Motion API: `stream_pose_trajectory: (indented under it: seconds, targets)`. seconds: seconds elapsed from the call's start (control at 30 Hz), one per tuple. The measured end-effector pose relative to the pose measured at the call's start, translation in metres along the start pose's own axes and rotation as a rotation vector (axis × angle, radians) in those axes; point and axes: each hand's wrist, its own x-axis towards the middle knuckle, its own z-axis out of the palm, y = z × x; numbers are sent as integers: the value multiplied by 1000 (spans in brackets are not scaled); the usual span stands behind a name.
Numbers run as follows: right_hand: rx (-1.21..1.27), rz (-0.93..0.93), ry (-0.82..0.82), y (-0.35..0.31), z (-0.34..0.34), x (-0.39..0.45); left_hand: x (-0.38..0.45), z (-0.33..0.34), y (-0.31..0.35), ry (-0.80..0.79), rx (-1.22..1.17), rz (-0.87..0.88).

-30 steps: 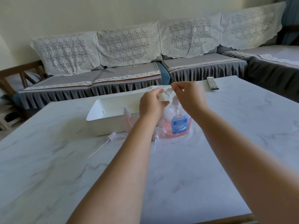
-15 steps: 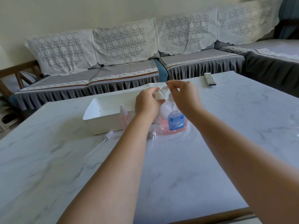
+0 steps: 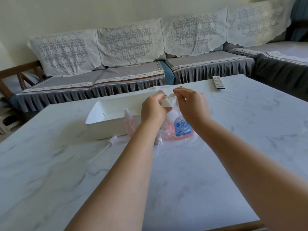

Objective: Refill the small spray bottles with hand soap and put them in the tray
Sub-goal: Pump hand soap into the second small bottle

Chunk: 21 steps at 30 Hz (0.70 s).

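**Clear plastic bottle held over the soap**

Clear plastic, small and pale: the spray bottle (image 3: 165, 102) we hold sits tilted in our left hand (image 3: 154, 109), whose fingers (image 3: 160, 98) curl around its body. Our right hand (image 3: 191, 104) meets it from the other side, its fingers pinching the bottle's top end between thumb and forefinger; we cannot tell whether that end carries a cap. Both hands hover above the bench (image 3: 200, 180), just over the hand soap bottle (image 3: 182, 129), which stands upright with pink liquid inside and a blue label facing us.

To the left of the soap, partly hidden by our left forearm, a second small spray bottle (image 3: 129, 121) stands upright, filled pink, touching or nearly touching the front wall of the white tray (image 3: 106, 129). The tray lies lengthwise behind both bottles, and we see nothing inside it from here.

On the marble bench in front of the tray lies a loose spray head (image 3: 112, 140) with its long thin tube trailing towards us. Another spray head (image 3: 158, 141) lies just beside our left forearm, near the soap bottle's base.

Farther off, by the bench's far edge, rests a remote control (image 3: 218, 82). Behind the bench runs a grey sofa (image 3: 103, 79) draped with white lace covers.
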Motion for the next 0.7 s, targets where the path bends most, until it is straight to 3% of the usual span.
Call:
stream_pose_trajectory:
  seconds: [0.7]
  targets:
    - [0,-105,58,12,-1,-11,1,-2,1,11,29,26]
